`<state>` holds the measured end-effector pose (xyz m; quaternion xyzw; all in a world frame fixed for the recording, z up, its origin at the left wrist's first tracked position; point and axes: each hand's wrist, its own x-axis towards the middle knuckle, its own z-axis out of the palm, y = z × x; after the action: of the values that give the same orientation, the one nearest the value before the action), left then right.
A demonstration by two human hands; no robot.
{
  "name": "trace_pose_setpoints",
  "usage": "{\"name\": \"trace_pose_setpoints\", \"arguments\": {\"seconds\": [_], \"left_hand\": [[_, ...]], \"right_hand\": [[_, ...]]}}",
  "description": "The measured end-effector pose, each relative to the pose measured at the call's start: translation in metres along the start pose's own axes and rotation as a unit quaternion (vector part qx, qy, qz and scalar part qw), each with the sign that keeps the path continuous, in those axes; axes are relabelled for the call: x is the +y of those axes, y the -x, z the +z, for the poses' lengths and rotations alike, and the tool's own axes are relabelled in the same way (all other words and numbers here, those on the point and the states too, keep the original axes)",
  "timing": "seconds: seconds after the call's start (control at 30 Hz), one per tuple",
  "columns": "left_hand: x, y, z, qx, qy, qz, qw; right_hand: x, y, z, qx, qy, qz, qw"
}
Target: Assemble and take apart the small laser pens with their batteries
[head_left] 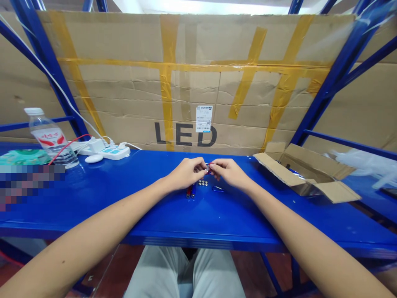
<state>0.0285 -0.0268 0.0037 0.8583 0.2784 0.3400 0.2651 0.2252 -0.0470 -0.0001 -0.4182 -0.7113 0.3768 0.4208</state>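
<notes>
My left hand (186,173) and my right hand (228,171) meet over the middle of the blue table (124,207), fingers pinched together on a small red and silver part (208,167) held between them. Just below the hands, several small silver button-like pieces (203,182) lie in a row on the table. Two thin red and dark pen-like sticks (190,191) lie under my left hand. A small blue clip-like thing (218,189) rests under my right hand.
An open cardboard box (305,174) sits at the right. At the left stand a water bottle (49,138), a white power strip (108,151) with cables, and a green pack (25,157). A taped cardboard wall marked LED (186,134) backs the table.
</notes>
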Motion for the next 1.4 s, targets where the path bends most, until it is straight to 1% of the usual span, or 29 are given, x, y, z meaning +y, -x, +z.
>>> {"name": "trace_pose_setpoints", "arguments": {"seconds": [0.07,0.17,0.23,0.37,0.43,0.5,0.6,0.7,0.8,0.97,1.1,1.27,1.4], "left_hand": [[0.001,0.001,-0.001,0.004,-0.031,0.023,0.999],[0.004,0.001,-0.001,0.003,-0.062,0.052,0.997],[0.005,0.001,0.0,0.008,-0.083,0.064,0.994],[0.006,-0.001,0.0,0.028,-0.11,0.071,0.991],[0.005,-0.002,0.0,0.036,-0.111,0.072,0.991],[0.005,-0.002,0.001,0.042,-0.112,0.07,0.99],[0.006,-0.002,0.001,0.047,-0.099,0.065,0.992],[0.008,-0.002,0.001,0.057,-0.088,0.049,0.993],[0.01,-0.002,0.001,0.068,-0.085,0.032,0.994],[0.008,-0.002,0.003,0.067,-0.07,0.027,0.995],[0.007,-0.003,0.005,0.074,-0.023,0.022,0.997],[0.005,-0.004,0.001,0.104,-0.008,0.003,0.995],[0.003,-0.005,-0.003,0.096,0.02,-0.009,0.995]], "right_hand": [[0.0,0.001,0.003,-0.017,0.002,0.012,1.0],[0.0,0.002,0.008,-0.045,-0.041,0.045,0.997],[0.0,0.002,0.011,-0.051,-0.073,0.056,0.994],[0.0,0.002,0.015,-0.057,-0.125,0.052,0.989],[0.0,0.002,0.017,-0.066,-0.128,0.041,0.989],[0.001,0.002,0.018,-0.065,-0.093,0.022,0.993],[0.002,0.003,0.018,-0.032,0.014,-0.023,0.999],[0.001,0.005,0.016,0.018,0.134,-0.072,0.988],[0.0,0.005,0.015,0.04,0.207,-0.1,0.972],[-0.001,0.005,0.015,0.049,0.233,-0.114,0.964],[0.002,0.004,0.015,0.049,0.238,-0.12,0.963],[0.006,0.003,0.015,0.021,0.228,-0.121,0.966],[0.003,0.005,0.016,-0.008,0.224,-0.123,0.967]]}}
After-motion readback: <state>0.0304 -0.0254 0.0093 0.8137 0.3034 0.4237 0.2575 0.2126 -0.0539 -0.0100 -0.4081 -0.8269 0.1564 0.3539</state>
